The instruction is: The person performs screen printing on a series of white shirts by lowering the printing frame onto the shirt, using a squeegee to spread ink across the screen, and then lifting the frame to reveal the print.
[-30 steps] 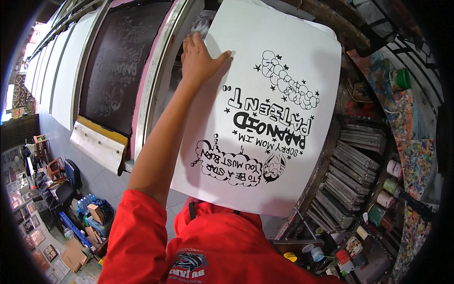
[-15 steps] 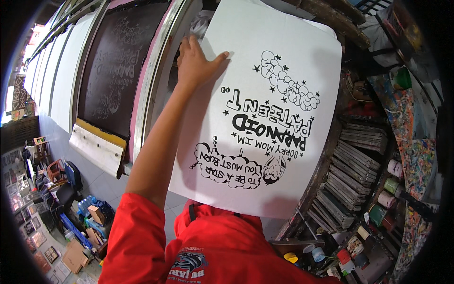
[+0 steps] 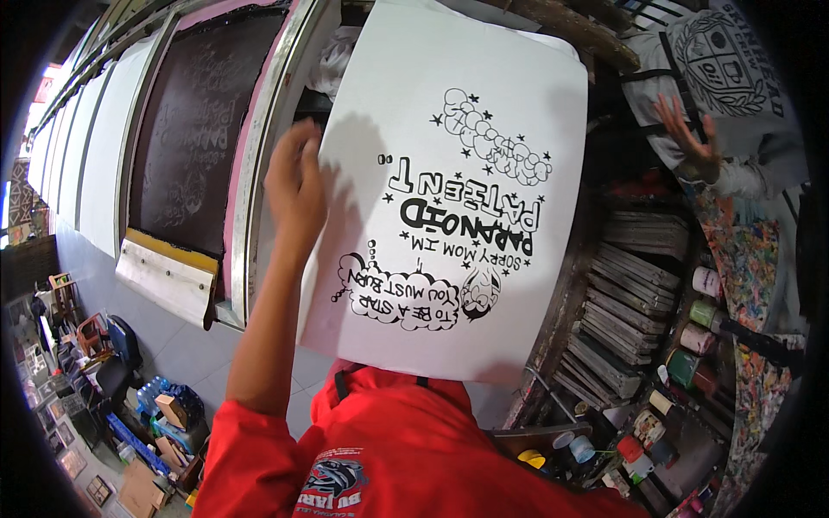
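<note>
A large white sheet (image 3: pixel 363 250) with black cartoon lettering, stars and cloud outlines lies in front of me, the print upside down to me. Other white layers show beneath its far right corner. My left hand (image 3: pixel 298 186) hovers beside the sheet's left edge, its fingers loosely bent and nothing visible in them. Its shadow falls on the paper. Left of that hand stands a framed dark printing screen (image 3: pixel 194 129), faintly marked with a similar design. My right hand is out of the picture.
At the upper right is another person's raised hand (image 3: pixel 688 142), fingers spread, with a grey sleeve. Stacked grey slats (image 3: pixel 622 302) and paint containers (image 3: pixel 708 281) line the right side. A white flap (image 3: pixel 164 281) hangs at the screen's near end. Chairs (image 3: pixel 121 350) stand lower left.
My left hand has come off the sheet, shifting left and nearer to me, its fingers now less spread. A person in grey has appeared at the upper right. The view has shifted slightly.
</note>
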